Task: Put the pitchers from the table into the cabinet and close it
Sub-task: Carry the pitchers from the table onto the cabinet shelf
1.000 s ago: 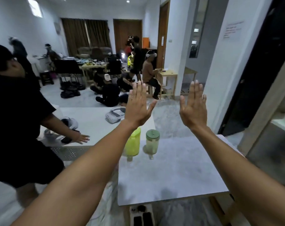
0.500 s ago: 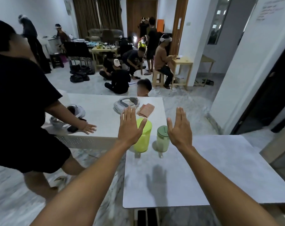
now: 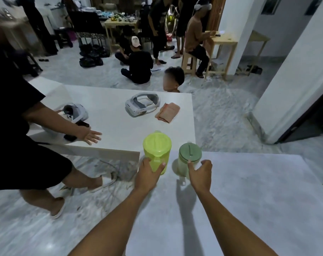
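Two pitchers stand upright at the far left corner of the grey table (image 3: pixel 249 200). The yellow-green pitcher (image 3: pixel 157 146) is on the left, and my left hand (image 3: pixel 148 174) wraps its lower body with fingers on both sides. The pale pitcher with a green lid (image 3: pixel 189 154) stands to its right. My right hand (image 3: pixel 200 174) sits at that pitcher's near side, fingers spread and touching or nearly touching it. The cabinet is not in view.
A second white table (image 3: pixel 110 126) beyond carries a headset (image 3: pixel 142 106), a folded pink cloth (image 3: pixel 168 112) and another headset (image 3: pixel 74 112). A person in black (image 3: pixel 18 145) stands at left, hand over that table. A child (image 3: pixel 172 78) and several people are further back. A white wall (image 3: pixel 295 80) stands right.
Both my hands dropped from raised, open poses down to the pitchers; the left hand has closed around the yellow-green one. The view tilted downward and moved closer.
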